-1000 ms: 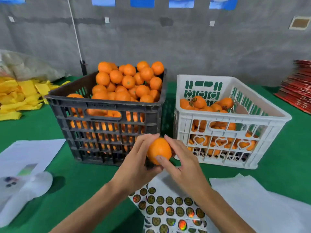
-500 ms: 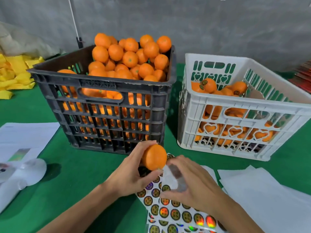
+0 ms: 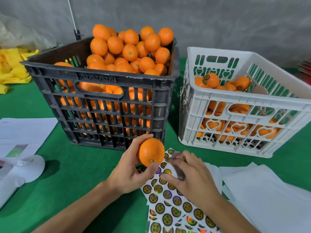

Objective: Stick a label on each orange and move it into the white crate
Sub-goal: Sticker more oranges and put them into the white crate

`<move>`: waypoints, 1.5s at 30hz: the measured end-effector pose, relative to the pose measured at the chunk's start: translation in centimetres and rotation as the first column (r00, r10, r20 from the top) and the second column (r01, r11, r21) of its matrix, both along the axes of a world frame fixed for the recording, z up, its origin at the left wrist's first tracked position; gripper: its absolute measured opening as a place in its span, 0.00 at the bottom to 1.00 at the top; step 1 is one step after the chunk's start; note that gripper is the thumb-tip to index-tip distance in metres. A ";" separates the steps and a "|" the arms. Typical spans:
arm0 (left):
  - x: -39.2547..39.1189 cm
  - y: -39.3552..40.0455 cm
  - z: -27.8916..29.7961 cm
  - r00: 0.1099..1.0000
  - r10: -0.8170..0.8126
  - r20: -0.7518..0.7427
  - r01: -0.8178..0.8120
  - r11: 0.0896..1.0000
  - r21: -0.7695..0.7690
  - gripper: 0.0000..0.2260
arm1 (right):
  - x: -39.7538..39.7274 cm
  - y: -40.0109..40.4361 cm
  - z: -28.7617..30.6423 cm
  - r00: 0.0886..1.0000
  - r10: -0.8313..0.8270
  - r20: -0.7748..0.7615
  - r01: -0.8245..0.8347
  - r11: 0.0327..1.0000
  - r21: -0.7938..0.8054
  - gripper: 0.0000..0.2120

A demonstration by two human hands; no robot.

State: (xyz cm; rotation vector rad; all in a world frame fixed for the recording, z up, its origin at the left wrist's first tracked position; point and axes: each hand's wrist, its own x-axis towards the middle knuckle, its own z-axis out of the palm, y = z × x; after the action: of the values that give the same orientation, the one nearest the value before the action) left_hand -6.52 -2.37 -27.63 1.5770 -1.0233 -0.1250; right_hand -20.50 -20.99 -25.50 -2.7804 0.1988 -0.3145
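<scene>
Holding the orange (image 3: 151, 152) in my left hand (image 3: 130, 172), I have it cupped between curled fingers behind and my thumb in front, its stem end facing me. It sits just above the near corner of the sticker sheet (image 3: 170, 200), in front of the black crate (image 3: 104, 105) heaped with unlabelled fruit. My right hand (image 3: 190, 177) lies over the sheet just beside the orange, fingers bent down toward the round labels; the fingertips are blurred, so I cannot tell whether they pinch a label or only touch the sheet. To my right stands the white crate (image 3: 244, 98), partly filled with oranges, some showing stickers. Everything rests on the green table cloth (image 3: 75, 174), with white paper (image 3: 269, 190) stacked beside the sheet.
</scene>
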 end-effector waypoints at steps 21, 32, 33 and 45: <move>-2.1 -1.1 -0.5 0.921 -0.183 -0.344 0.203 0.979 0.021 0.29 | 0.2 -3.8 -0.4 0.991 0.112 -0.072 -0.107 0.992 0.059 0.29; -2.0 -1.3 -0.6 0.932 -0.166 -0.323 0.191 0.981 0.047 0.28 | 1.4 -3.1 -0.6 0.998 -0.052 0.022 0.031 0.832 0.554 0.03; -2.0 -1.3 -0.5 0.933 -0.164 -0.319 0.189 0.981 0.051 0.28 | 1.5 -3.1 -0.4 0.998 -0.067 -0.007 0.057 0.790 0.610 0.02; -2.1 -1.5 -0.6 0.933 -0.156 -0.325 0.186 0.981 0.063 0.27 | 2.0 -2.0 0.6 0.870 -0.448 0.208 0.189 0.692 0.696 0.09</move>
State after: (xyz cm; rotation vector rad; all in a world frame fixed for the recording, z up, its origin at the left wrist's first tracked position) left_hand -8.58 -3.85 -28.23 1.4877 -0.9058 -0.5384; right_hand -18.49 -22.95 -24.88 -1.9200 0.5925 -0.6929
